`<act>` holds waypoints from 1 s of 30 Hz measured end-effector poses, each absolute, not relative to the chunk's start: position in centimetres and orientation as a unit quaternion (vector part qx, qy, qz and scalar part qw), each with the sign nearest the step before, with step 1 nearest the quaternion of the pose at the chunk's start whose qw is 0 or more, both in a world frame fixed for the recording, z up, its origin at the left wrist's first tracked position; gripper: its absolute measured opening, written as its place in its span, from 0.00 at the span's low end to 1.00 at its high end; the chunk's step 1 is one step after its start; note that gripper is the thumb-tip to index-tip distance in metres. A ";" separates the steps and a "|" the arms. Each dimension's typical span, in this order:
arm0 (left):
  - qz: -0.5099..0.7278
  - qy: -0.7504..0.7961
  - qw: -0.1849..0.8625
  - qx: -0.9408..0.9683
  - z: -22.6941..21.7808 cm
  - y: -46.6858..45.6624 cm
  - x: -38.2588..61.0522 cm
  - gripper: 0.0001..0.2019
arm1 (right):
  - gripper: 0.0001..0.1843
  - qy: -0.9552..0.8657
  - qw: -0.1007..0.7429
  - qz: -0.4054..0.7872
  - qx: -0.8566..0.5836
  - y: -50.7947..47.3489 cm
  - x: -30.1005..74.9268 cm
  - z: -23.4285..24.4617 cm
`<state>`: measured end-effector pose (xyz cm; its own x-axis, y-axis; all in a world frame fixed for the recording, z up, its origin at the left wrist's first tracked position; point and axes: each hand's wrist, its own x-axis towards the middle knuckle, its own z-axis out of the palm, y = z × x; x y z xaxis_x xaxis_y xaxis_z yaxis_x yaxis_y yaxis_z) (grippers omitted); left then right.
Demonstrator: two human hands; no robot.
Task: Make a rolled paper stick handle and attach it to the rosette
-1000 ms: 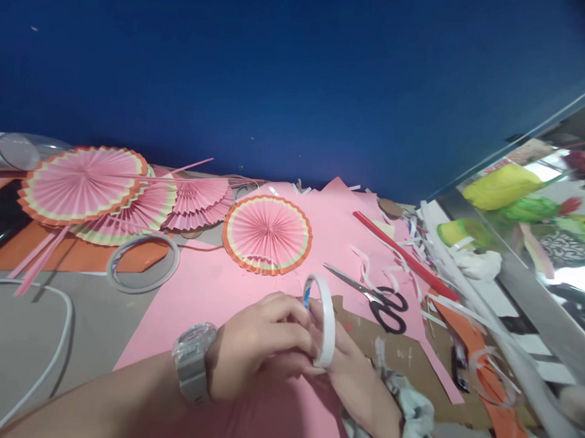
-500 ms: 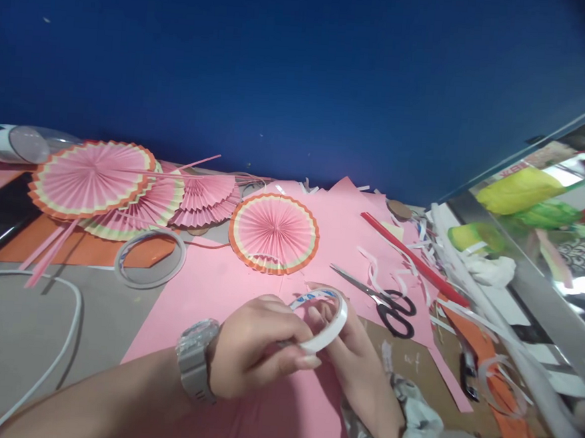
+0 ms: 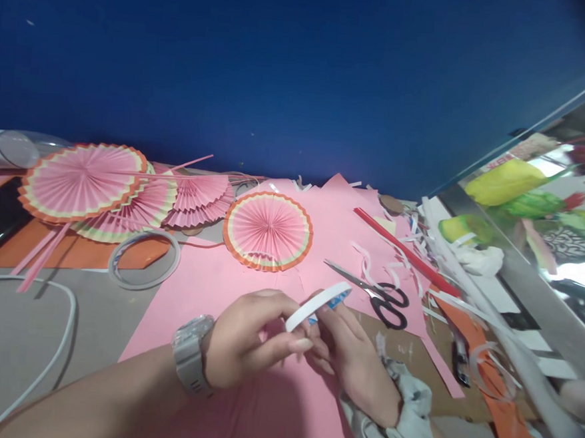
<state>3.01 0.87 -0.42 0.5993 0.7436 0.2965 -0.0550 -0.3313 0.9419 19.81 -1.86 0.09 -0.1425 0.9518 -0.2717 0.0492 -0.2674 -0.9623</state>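
A narrow roll of white tape (image 3: pixel 319 306) with a blue-printed core is held tilted, nearly edge-on, above pink paper (image 3: pixel 208 273). My right hand (image 3: pixel 363 357) holds its right side, with curled fingers partly behind it. At the roll's left end, my left hand (image 3: pixel 246 339) has its fingers bent around it and the thumb just below; the exact contact there is partly hidden. Just beyond the hands lies a round pleated paper fan (image 3: pixel 268 231), pink with a yellow and orange rim. Black-handled scissors (image 3: pixel 367 291) rest open to the right.
Several pleated fans (image 3: pixel 85 181) overlap at the left, near a larger tape roll (image 3: pixel 144 260) and a white cable (image 3: pixel 72 310). On the right are a red strip (image 3: pixel 405 251), paper scraps, a box cutter (image 3: pixel 460 364) and orange paper (image 3: pixel 513 428). A blue wall (image 3: pixel 232 75) stands behind.
The tape roll has turned from showing its open ring to nearly edge-on, its right end raised. Both hands have shifted with it. The whole view has moved slightly, while the fans and scissors stay put.
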 end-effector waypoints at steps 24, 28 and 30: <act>0.348 0.221 0.389 0.824 -1.6 0.9 3.2 0.14 | 0.19 -0.752 0.440 0.137 -0.473 -3.0 21.5 -0.5; 0.289 0.333 0.374 0.816 -1.0 0.4 3.4 0.08 | 0.15 -0.834 0.430 0.181 -0.295 -2.6 21.4 0.1; 0.266 0.364 0.377 0.809 -0.8 0.3 3.5 0.09 | 0.12 -0.844 0.422 0.185 -0.274 -2.7 20.9 0.3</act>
<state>3.52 0.33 -0.85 0.5937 0.7893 0.1565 0.3876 -0.4509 0.8040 20.95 -2.67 0.31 -0.4940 0.6192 0.6104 0.3067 0.7810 -0.5441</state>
